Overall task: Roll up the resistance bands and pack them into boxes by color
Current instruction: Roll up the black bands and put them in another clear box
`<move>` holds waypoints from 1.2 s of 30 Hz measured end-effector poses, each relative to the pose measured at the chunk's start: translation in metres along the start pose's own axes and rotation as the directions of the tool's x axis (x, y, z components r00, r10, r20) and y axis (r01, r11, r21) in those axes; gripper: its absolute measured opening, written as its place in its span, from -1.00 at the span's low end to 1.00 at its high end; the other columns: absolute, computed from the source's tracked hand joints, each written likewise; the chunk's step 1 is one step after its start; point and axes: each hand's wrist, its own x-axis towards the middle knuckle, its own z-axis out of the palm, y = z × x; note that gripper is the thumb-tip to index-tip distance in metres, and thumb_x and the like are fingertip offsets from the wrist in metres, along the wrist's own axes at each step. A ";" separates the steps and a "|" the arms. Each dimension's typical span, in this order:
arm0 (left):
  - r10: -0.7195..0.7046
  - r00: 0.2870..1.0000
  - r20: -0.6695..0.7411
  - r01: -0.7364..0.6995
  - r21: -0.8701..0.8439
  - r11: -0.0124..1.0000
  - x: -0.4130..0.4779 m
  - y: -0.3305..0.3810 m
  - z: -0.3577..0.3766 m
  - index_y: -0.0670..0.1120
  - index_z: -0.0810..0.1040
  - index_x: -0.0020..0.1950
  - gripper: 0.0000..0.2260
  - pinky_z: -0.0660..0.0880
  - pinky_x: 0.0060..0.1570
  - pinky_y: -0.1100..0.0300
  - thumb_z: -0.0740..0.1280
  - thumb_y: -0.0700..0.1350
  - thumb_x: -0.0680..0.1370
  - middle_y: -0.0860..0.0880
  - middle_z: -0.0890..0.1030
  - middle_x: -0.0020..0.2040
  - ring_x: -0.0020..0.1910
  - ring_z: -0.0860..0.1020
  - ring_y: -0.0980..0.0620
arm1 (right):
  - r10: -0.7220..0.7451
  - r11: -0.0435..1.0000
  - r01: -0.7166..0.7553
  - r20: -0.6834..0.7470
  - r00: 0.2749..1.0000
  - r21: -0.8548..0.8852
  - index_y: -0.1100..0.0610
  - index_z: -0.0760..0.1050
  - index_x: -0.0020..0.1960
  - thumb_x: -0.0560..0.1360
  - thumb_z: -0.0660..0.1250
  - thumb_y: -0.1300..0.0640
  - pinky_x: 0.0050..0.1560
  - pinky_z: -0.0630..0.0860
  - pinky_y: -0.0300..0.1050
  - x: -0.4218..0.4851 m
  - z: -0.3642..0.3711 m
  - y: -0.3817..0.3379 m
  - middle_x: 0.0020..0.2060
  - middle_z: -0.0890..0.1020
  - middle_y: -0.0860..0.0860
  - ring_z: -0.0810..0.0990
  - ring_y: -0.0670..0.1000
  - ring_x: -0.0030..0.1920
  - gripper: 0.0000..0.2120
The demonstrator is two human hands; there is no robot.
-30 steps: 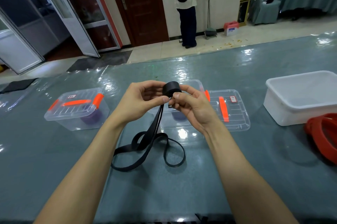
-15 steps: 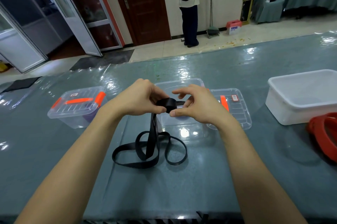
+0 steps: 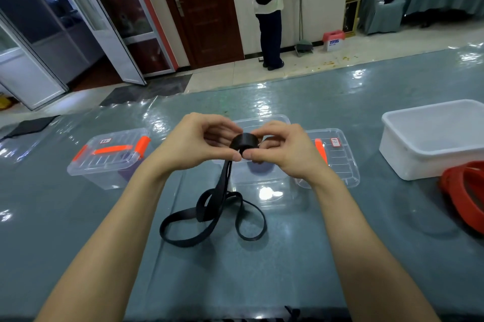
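A black resistance band (image 3: 209, 214) is partly wound into a tight roll (image 3: 244, 141) held above the table. My left hand (image 3: 193, 143) and my right hand (image 3: 282, 151) both pinch that roll between thumb and fingers. The unrolled tail hangs down and lies in loose loops on the grey table. Behind my hands stands an open clear box (image 3: 262, 180) with a dark purple roll (image 3: 259, 168) inside. Its lid (image 3: 337, 162) with an orange handle lies to the right. A closed clear box (image 3: 110, 159) with orange clips stands at the left, something purple inside.
A white plastic tub (image 3: 432, 138) stands at the right, with red bands (image 3: 466, 190) coiled in front of it at the table's right edge. A person stands far off by the brown door (image 3: 204, 7). The table (image 3: 288, 269) has a glossy grey cover.
The roll has been turned between my fingers and has taken in more band. The loose loops on the table have shifted and shortened slightly. Both hands stay over the open box.
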 end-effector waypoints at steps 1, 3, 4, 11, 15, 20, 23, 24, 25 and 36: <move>0.018 1.000 -0.026 -0.019 -0.044 0.999 -0.003 -0.003 0.002 0.02 0.76 0.19 -0.59 0.71 0.17 0.07 0.72 -0.10 0.37 -0.03 0.82 0.03 0.05 0.80 -0.04 | -0.006 0.997 0.007 -0.010 1.000 0.073 0.15 0.76 0.10 0.36 0.72 0.25 -0.01 0.71 0.02 0.000 -0.002 0.000 -0.05 0.74 0.01 0.77 0.13 -0.19 -0.67; 0.018 0.995 -0.094 -0.031 -0.141 0.989 -0.005 -0.010 0.010 0.00 0.77 0.19 -0.61 0.69 0.23 0.04 0.70 -0.10 0.38 -0.06 0.81 0.06 0.09 0.79 -0.07 | -0.015 0.984 0.015 -0.001 1.000 0.177 0.07 0.77 0.12 0.37 0.71 0.24 0.04 0.73 0.09 0.001 -0.003 -0.001 -0.04 0.77 0.07 0.79 0.21 -0.14 -0.66; 0.021 0.992 -0.121 -0.045 -0.192 0.980 -0.005 -0.012 0.014 -0.01 0.77 0.21 -0.62 0.69 0.23 0.03 0.70 -0.12 0.41 -0.08 0.81 0.08 0.12 0.79 -0.10 | -0.017 0.977 0.015 0.006 1.000 0.215 0.05 0.77 0.12 0.37 0.71 0.21 0.06 0.73 0.08 0.001 -0.001 -0.001 -0.03 0.78 0.11 0.79 0.23 -0.12 -0.66; 0.022 0.975 -0.221 -0.100 -0.347 0.932 -0.005 -0.008 0.027 0.02 0.79 0.20 -0.66 0.67 0.20 0.13 0.68 -0.04 0.45 -0.13 0.80 0.12 0.17 0.77 -0.13 | 0.013 0.907 -0.014 0.005 1.000 0.421 0.25 0.70 0.19 0.35 0.69 0.21 0.09 0.72 0.07 0.001 0.016 0.004 -0.14 0.72 0.12 0.77 0.26 -0.13 -0.56; 0.014 0.988 -0.151 -0.041 -0.172 0.984 -0.008 -0.004 0.014 0.08 0.82 0.10 -0.72 0.72 0.11 0.13 0.69 -0.15 0.44 -0.06 0.82 -0.02 0.01 0.80 -0.06 | 0.062 0.992 -0.070 0.077 0.995 0.100 -0.01 0.73 0.20 0.34 0.74 0.09 0.04 0.67 -0.08 -0.004 0.003 -0.005 0.03 0.78 0.08 0.79 0.21 -0.09 -0.54; 0.021 1.000 0.012 -0.023 0.280 0.960 -0.002 0.014 0.001 0.00 0.81 0.07 -0.75 0.71 0.09 0.14 0.71 -0.14 0.43 0.09 0.81 -0.11 -0.09 0.78 0.15 | 0.022 0.921 0.020 0.104 0.994 -0.388 -0.15 0.74 0.12 0.36 0.72 -0.04 -0.08 0.61 -0.14 -0.001 -0.004 -0.016 -0.04 0.68 -0.23 0.65 -0.12 -0.21 -0.63; 0.075 0.996 0.036 -0.084 0.399 0.913 0.003 0.021 -0.003 0.03 0.81 0.06 -0.76 0.70 0.05 0.15 0.70 -0.11 0.42 0.13 0.80 -0.13 -0.11 0.77 0.21 | -0.030 0.948 0.054 0.080 0.996 -0.314 -0.03 0.74 0.04 0.39 0.72 0.09 -0.09 0.66 -0.13 -0.003 0.003 -0.013 -0.17 0.67 -0.22 0.68 -0.11 -0.23 -0.72; 0.085 0.996 0.028 -0.090 0.355 0.931 0.003 0.020 -0.004 0.04 0.81 0.08 -0.74 0.70 0.06 0.17 0.71 -0.10 0.42 0.13 0.80 -0.11 -0.09 0.77 0.20 | -0.060 0.965 0.072 0.056 0.997 -0.254 0.03 0.74 0.05 0.39 0.72 0.15 -0.04 0.69 -0.11 -0.003 0.002 -0.012 -0.14 0.69 -0.15 0.72 -0.06 -0.18 -0.72; 0.081 0.997 0.014 -0.082 0.267 0.960 0.002 0.016 -0.005 0.03 0.81 0.11 -0.71 0.70 0.09 0.19 0.72 -0.10 0.42 0.12 0.81 -0.07 -0.05 0.78 0.16 | -0.092 0.977 0.095 0.028 0.995 -0.191 0.06 0.75 0.05 0.38 0.72 0.20 0.00 0.71 -0.10 -0.003 0.000 -0.011 -0.11 0.71 -0.09 0.75 -0.02 -0.13 -0.72; -0.005 0.965 -0.262 -0.101 -0.390 0.915 0.002 -0.017 0.037 0.02 0.80 0.20 -0.56 0.66 0.18 0.15 0.72 0.10 0.38 -0.13 0.80 0.11 0.14 0.78 -0.13 | -0.023 0.970 0.034 -0.048 0.999 0.243 0.12 0.77 0.14 0.48 0.62 0.25 0.02 0.68 -0.09 -0.003 -0.001 -0.004 -0.06 0.80 0.16 0.78 0.10 -0.11 -0.75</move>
